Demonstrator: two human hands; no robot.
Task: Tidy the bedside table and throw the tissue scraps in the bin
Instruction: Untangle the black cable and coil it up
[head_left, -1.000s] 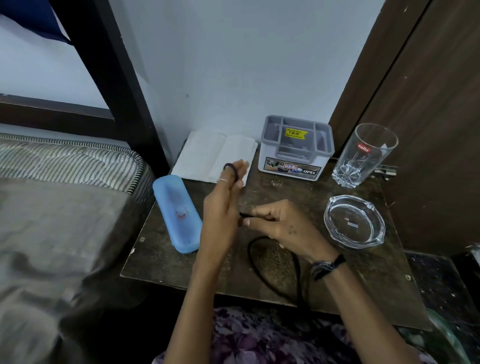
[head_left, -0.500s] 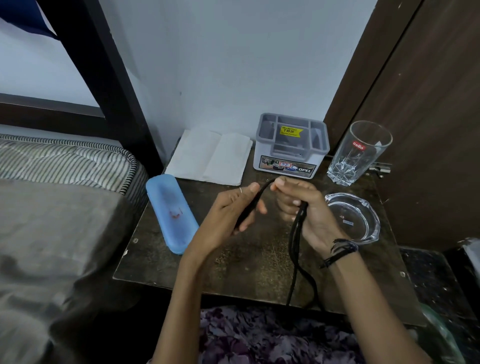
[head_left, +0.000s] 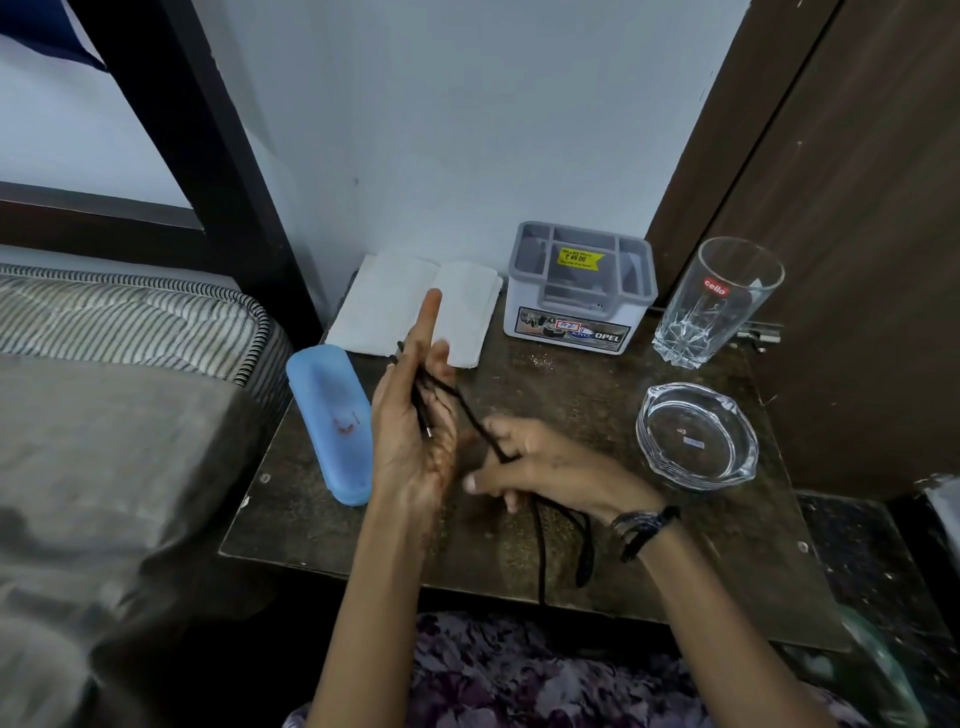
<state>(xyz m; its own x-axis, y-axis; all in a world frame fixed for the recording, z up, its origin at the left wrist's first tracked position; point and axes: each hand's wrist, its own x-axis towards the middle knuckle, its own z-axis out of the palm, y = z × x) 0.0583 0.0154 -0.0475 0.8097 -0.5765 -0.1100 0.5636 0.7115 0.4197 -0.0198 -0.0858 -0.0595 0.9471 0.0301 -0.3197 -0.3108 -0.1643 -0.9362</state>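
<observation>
Three containers sit along the far and right side of the bedside table (head_left: 675, 587): a grey organiser box (head_left: 579, 291) against the wall, a tall drinking glass (head_left: 719, 304) just right of it, and a round glass ashtray (head_left: 698, 439) nearer the front. The organiser's compartments show only a yellow price sticker; nothing else in them can be made out. The drinking glass holds no liquid, a red label on its side. The ashtray carries a tiny speck and a small pale scrap in its bowl, too small to name.

Over to the tissue (head_left: 415, 306): it lies flat and white at the back left corner, folded like an open booklet, touching the wall and just left of the organiser. A blue case (head_left: 332, 421) lies shut along the left edge, beside the mattress (head_left: 130, 322).

Centre stage, the left hand (head_left: 415, 415) stands upright, fingers extended, with a black cord (head_left: 470, 415) looped around them. The right hand (head_left: 540, 467) pinches that same cord lower down, and the slack trails off the front edge of the table. A dark band circles the right wrist.
</observation>
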